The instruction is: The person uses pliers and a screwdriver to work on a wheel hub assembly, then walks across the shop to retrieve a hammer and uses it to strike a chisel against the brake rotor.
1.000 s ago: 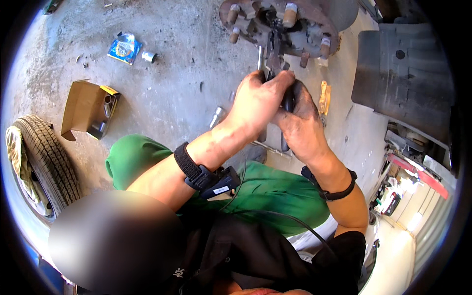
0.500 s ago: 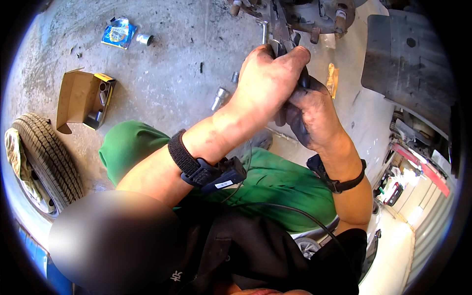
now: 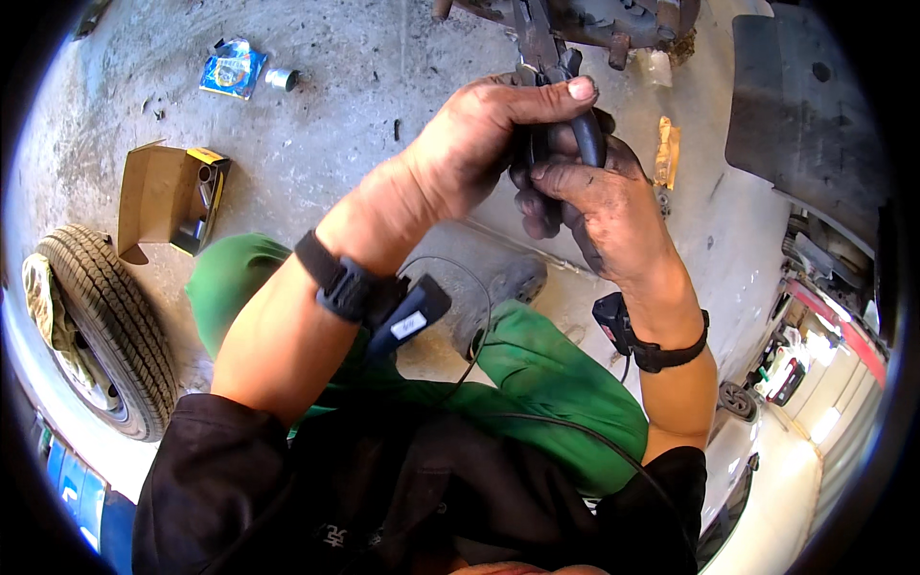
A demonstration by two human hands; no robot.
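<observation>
Both hands are on a pair of black-handled pliers (image 3: 589, 141), whose long jaws point up to the rusty, dark wheel hub (image 3: 613, 21) at the top. My left hand (image 3: 474, 134) is closed around the pliers near the pivot, its thumb lying across them. Lower down, my right hand (image 3: 604, 196) grips the handles, with fingers blackened by grease. Whether the jaw tips touch the hub is cut off at the upper edge. My fingers partly hide the handles.
An open cardboard box (image 3: 149, 196) with metal parts lies left, above a tyre (image 3: 115, 335). A blue packet (image 3: 232, 72) and a metal sleeve (image 3: 282, 79) are farther off. A crumpled orange wrapper (image 3: 666, 153) lies right, near a dark panel (image 3: 795, 105).
My left hand has shifted left and turned, its thumb now stretched across the pliers. The handles show more. A socket on the floor is now hidden behind my left arm.
</observation>
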